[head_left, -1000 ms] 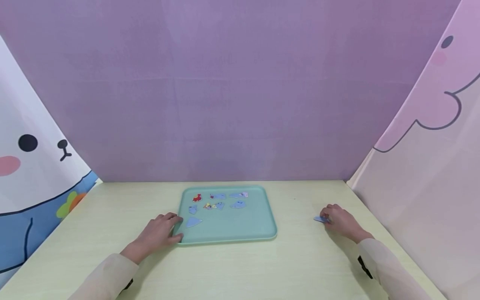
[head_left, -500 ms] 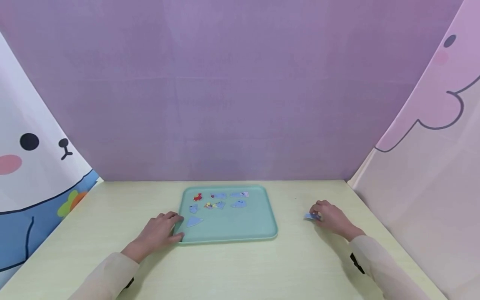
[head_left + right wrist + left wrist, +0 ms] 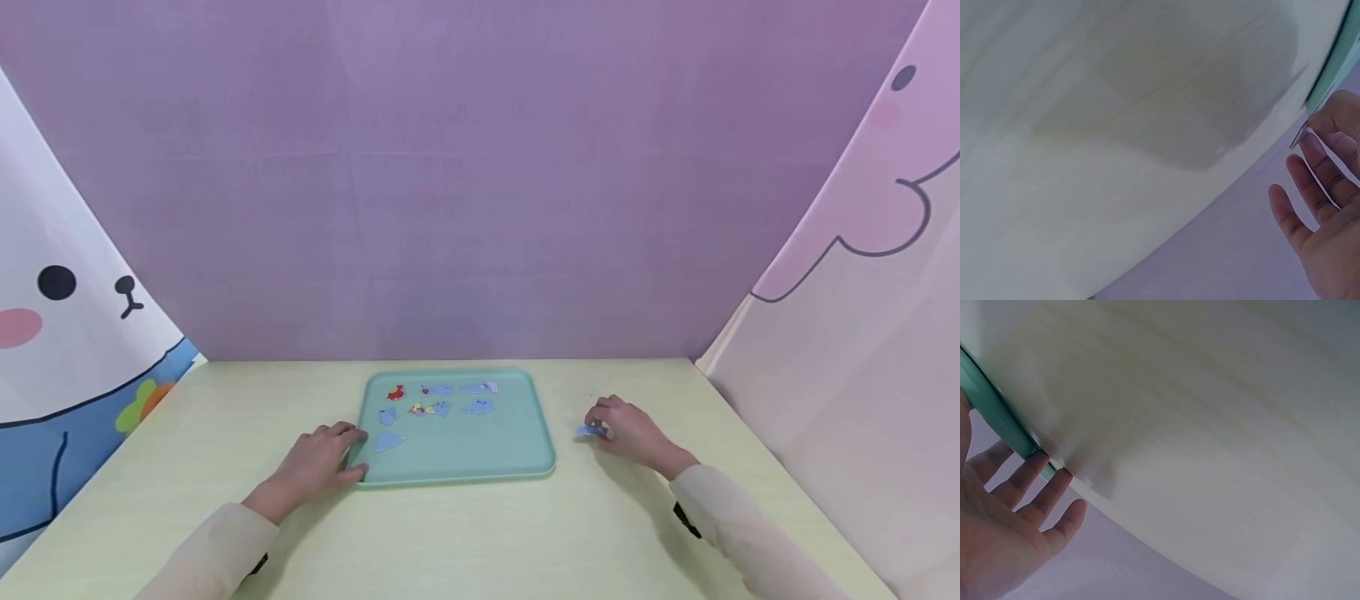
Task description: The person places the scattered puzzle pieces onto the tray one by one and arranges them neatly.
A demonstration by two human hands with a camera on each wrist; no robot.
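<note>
My left hand (image 3: 317,462) rests at the left edge of a mint-green tray (image 3: 480,454), fingertips on the rim and thumb near the front corner. In the left wrist view, its extended fingers (image 3: 1040,503) meet the tray's edge. To the right of the tray, my right hand (image 3: 632,433) pinches a thin, flat blue puzzle piece (image 3: 588,430) between thumb and fingers, above the table. Seen edge-on in the right wrist view, the piece (image 3: 1299,134) is a thin strip and the other fingers stay loose. Its printed face is mostly hidden there.
Several flat pieces lie on the tray: a red one (image 3: 396,392), a pale blue triangle (image 3: 388,442), a yellow-and-blue one (image 3: 429,409) and other blue ones. The pale wooden table (image 3: 465,542) meets a purple cloth backdrop (image 3: 480,208). Cartoon-printed cloths stand at both sides.
My right hand has moved left toward the tray, carrying the puzzle piece. The left hand and the tray have stayed in place.
</note>
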